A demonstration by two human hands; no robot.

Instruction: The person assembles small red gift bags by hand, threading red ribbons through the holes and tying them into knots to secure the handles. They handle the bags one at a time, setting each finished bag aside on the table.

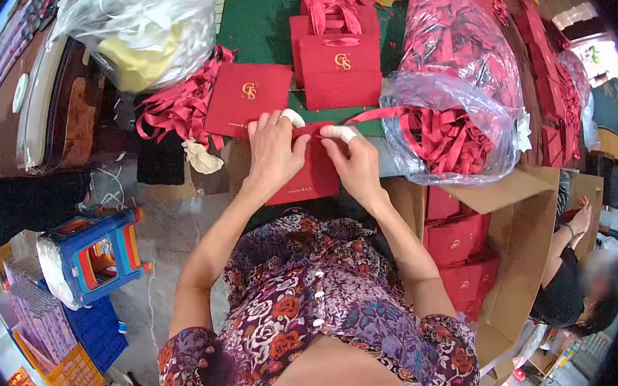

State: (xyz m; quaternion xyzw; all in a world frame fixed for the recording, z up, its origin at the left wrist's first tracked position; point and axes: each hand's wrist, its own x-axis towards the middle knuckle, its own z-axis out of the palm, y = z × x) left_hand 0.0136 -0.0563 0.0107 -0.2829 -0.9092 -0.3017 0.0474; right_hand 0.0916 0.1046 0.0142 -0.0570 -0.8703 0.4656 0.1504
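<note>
A red paper gift bag hangs at the table's near edge, in front of my body, with small print near its lower end. My left hand pinches its top edge from the left, with white wrapping on one finger. From the right, my right hand closes on the same edge, its index finger also wrapped in white. Just right of that hand runs a red ribbon, which leads to the clear plastic bag of red ribbons. Whether its end is between my fingers is hidden.
A flat red bag with gold letters lies left; loose ribbons are beside it. Handled red bags stack ahead. An open cardboard box holds more bags. A blue stool stands left; another person is at right.
</note>
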